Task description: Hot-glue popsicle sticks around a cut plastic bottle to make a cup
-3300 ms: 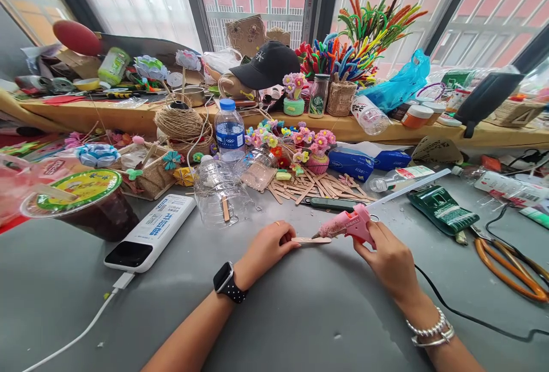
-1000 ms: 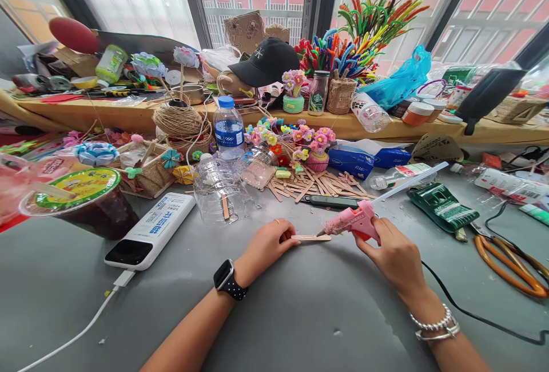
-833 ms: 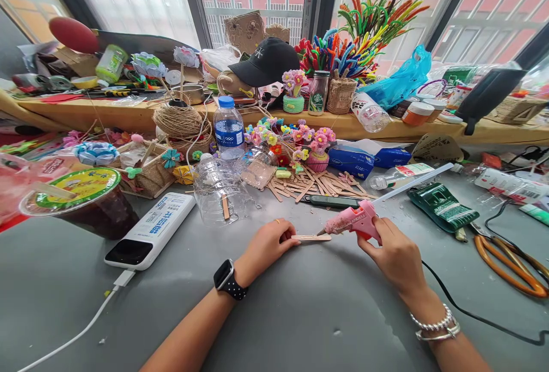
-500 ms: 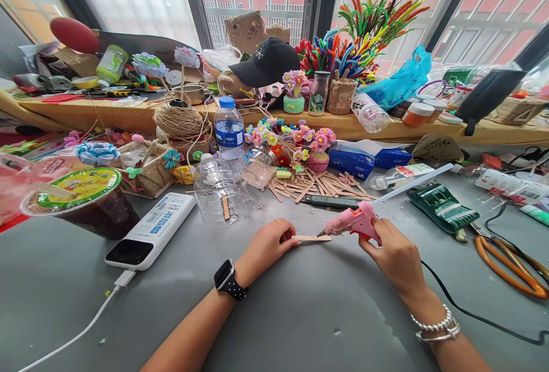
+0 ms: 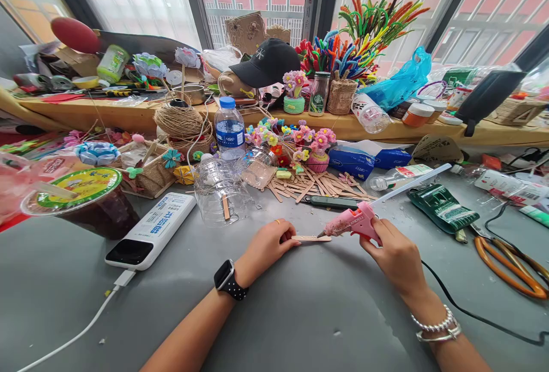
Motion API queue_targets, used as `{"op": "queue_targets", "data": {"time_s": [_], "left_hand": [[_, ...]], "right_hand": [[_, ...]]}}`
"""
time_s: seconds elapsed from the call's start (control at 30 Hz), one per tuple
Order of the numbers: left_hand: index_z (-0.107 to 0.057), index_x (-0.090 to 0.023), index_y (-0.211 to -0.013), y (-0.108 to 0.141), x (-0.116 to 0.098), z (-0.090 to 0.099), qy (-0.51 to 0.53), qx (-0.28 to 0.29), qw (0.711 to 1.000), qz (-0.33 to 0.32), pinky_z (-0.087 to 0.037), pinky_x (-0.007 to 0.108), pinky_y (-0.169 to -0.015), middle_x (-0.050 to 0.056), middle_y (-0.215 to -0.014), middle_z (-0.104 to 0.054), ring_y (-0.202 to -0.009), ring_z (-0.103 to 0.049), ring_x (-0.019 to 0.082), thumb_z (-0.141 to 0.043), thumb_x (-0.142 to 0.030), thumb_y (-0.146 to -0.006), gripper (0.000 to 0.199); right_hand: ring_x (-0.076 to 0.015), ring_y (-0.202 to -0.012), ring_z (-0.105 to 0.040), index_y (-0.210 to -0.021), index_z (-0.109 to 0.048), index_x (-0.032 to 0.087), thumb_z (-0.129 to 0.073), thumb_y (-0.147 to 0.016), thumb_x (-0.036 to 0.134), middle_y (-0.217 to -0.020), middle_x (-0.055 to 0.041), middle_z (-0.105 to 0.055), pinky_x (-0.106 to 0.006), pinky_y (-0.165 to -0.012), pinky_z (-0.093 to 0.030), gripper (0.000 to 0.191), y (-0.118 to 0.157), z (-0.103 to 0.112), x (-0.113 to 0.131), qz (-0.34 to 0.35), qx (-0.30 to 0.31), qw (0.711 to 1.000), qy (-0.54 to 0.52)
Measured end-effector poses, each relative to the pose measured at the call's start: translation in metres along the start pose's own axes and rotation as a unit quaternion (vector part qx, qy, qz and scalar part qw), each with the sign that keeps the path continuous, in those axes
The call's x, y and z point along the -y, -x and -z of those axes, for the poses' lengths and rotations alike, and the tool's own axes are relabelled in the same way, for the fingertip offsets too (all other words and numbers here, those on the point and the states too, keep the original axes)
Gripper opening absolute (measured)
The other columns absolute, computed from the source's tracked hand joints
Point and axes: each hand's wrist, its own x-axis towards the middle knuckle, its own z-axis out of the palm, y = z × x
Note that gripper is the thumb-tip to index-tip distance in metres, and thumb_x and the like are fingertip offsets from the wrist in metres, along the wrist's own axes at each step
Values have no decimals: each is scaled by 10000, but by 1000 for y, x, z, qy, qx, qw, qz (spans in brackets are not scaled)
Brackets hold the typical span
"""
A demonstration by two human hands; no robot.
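At the lower centre of the frame the left hand lies on the grey table, its fingers curled and pinching the near end of a wooden craft stick that lies flat on the tabletop; the pinch appears meant to keep the stick from sliding. Just right of it, the right hand is wrapped closed around the grip of a pink hot glue gun, tilted so that its nozzle comes down at the stick's far end, seemingly touching or just above it. A clear glue stick juts from the gun's back toward the upper right, and its black cord trails off to the lower right. Above the hands, mid-frame, a loose pile of more craft sticks lies within easy reach. Left of that pile, a cut clear plastic bottle lies on its side with a single wooden stick showing at its side; whether that stick is inside or stuck on the outside I cannot tell. A water bottle with a blue cap stands upright behind it, partly filled. On the wooden shelf at the upper middle, a woven basket holds a bunch of coloured pipe cleaners standing up, beside a small glass jar and a black cap. At mid-left, a sealed drink cup holds dark liquid, next to a white power bank.
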Motion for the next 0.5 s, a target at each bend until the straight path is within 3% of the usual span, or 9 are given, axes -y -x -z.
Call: {"op": "queue_targets", "data": {"time_s": [0.5], "left_hand": [[-563, -169, -761, 0, 0, 0, 0, 0, 1000, -1, -377, 229, -595, -2, -718, -565, -673, -517, 134, -553, -246, -780, 80]], "right_hand": [[-127, -517, -489, -846, -578, 129, -416, -801, 228, -604, -6, -530, -226, -447, -323, 195, -1, 2, -1, 4, 4, 1000, 8]]}}
